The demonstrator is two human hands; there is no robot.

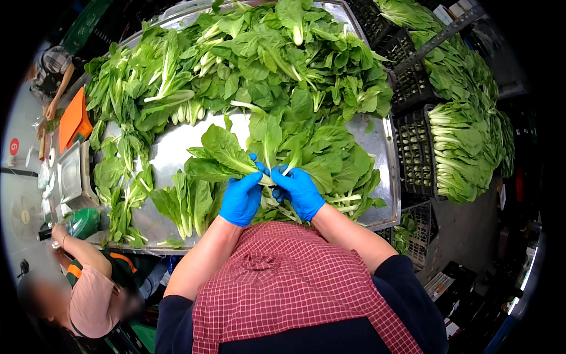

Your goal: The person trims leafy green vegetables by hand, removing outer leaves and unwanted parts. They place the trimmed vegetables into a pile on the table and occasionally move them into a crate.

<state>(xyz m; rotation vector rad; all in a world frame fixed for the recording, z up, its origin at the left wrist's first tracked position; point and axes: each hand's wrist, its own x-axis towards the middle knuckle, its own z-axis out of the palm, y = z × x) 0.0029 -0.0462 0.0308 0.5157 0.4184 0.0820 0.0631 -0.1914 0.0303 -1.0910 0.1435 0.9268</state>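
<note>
In front of my apron, both blue-gloved hands meet over a steel table (177, 148). My left hand (242, 198) grips a head of leafy greens (227, 152), its leaves fanning up and left and its pale base pointing toward my other hand. At that base, my right hand (301, 190) has its fingers closed around a pale leaf stalk (287, 170); the gloves partly hide the contact. Loose leaves and stalks (336, 152) lie heaped beyond and right of my hands. Left of them rests a small group of greens (188, 205), stalks toward me.
A large pile of greens (252, 53) covers the table's far side. Black crates (413, 150) with stacked greens (460, 146) stand right. At left are a metal scale (70, 172), an orange container (74, 118), a co-worker handling a green bag (84, 223), and another person (55, 66).
</note>
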